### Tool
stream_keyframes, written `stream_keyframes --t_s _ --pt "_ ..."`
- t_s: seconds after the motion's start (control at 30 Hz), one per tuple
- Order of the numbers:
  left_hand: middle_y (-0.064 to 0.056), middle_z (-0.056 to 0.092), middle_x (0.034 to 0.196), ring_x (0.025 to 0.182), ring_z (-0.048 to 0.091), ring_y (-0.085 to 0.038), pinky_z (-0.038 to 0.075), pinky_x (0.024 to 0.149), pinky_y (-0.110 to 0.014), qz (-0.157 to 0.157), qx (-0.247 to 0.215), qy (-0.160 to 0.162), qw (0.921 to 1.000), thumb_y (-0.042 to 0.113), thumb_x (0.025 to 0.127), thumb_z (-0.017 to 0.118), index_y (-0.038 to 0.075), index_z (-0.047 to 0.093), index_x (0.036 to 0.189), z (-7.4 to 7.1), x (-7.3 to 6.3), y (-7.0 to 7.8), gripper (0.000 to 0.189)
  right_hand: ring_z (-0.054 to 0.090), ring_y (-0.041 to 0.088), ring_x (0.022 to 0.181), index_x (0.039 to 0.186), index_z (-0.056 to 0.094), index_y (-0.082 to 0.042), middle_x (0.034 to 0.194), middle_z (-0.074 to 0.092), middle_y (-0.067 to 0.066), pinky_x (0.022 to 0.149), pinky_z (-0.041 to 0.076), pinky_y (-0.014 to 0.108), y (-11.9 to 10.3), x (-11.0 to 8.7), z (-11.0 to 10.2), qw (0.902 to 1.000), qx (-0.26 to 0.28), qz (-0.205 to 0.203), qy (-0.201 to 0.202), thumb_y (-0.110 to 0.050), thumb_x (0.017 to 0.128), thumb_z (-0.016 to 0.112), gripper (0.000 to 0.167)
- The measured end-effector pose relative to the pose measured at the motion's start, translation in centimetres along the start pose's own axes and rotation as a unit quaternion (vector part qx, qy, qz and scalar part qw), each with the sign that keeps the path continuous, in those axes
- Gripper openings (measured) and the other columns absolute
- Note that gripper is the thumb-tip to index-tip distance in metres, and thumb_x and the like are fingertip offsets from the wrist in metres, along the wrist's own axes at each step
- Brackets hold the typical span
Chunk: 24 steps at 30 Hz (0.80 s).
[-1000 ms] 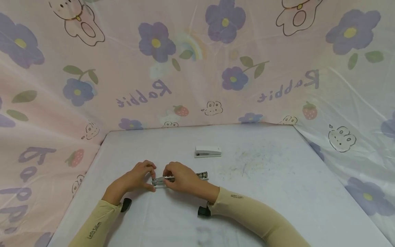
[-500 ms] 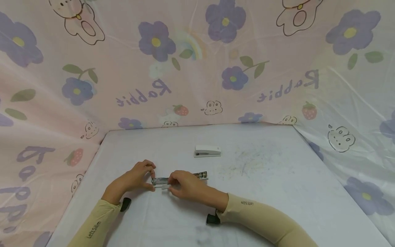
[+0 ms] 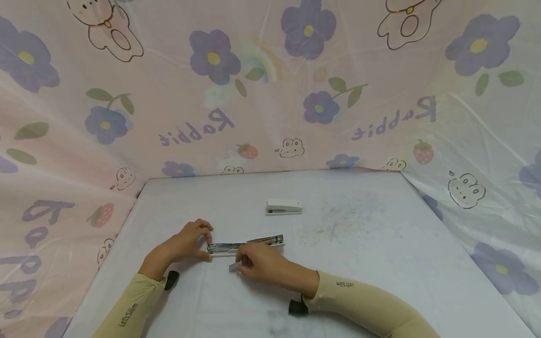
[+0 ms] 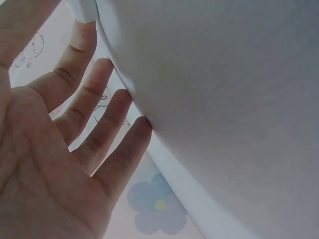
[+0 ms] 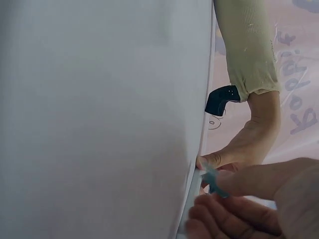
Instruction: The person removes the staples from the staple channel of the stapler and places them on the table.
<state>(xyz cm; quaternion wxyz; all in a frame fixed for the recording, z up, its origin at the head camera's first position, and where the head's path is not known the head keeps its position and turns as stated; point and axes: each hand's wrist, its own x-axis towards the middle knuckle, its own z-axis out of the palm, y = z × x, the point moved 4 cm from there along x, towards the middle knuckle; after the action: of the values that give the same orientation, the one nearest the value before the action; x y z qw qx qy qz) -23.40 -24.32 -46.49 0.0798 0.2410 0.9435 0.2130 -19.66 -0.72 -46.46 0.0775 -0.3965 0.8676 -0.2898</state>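
An opened stapler (image 3: 224,249) lies stretched out on the table, its metal channel showing and its white top folded back to the right. At its left end, my left hand (image 3: 188,241) grips it between thumb and fingers. In the left wrist view a white end of the stapler (image 4: 82,10) shows at the fingertips, and the other fingers are spread against the table. My right hand (image 3: 264,263) pinches a small grey strip of staples (image 3: 233,267) just in front of the stapler. The right wrist view shows the strip (image 5: 214,181) blurred between thumb and fingers.
A second, white stapler (image 3: 284,207) stands closed farther back on the white table (image 3: 359,281). Faint coloured marks (image 3: 346,223) spot the cloth to its right. Patterned curtains (image 3: 270,94) hang around the table's back and sides.
My right hand has drawn back from the stapler's channel, toward me and to the right, carrying the strip of staples clear of it. The left hand has stayed at the stapler's end.
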Motion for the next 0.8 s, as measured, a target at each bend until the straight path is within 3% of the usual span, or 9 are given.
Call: stream_keyframes --t_s 0.43,0.8 --pt "-0.019 0.056 0.14 0.131 0.049 -0.05 0.043 0.11 -0.066 0.003 0.003 -0.003 1.0 0.027 0.076 0.1 0.018 0.063 0.091 0.12 -0.01 -0.11 0.04 0.052 -0.003 0.073 0.104 0.075 -0.012 0.079 0.062 -0.012 0.066 0.045 0.013 0.4 -0.45 0.61 0.9964 -0.076 0.016 -0.034 -0.018 0.097 0.083 0.012" --pt "-0.018 0.055 0.14 0.132 0.049 -0.05 0.043 0.11 -0.066 0.003 0.003 -0.005 1.0 0.028 0.077 0.099 0.019 0.063 0.091 0.31 0.07 -0.24 0.04 0.052 -0.003 0.072 0.104 0.073 -0.012 0.082 0.062 -0.011 0.065 0.044 0.013 -0.06 -1.06 0.31 0.9934 -0.111 0.008 -0.027 -0.018 0.096 0.084 0.014"
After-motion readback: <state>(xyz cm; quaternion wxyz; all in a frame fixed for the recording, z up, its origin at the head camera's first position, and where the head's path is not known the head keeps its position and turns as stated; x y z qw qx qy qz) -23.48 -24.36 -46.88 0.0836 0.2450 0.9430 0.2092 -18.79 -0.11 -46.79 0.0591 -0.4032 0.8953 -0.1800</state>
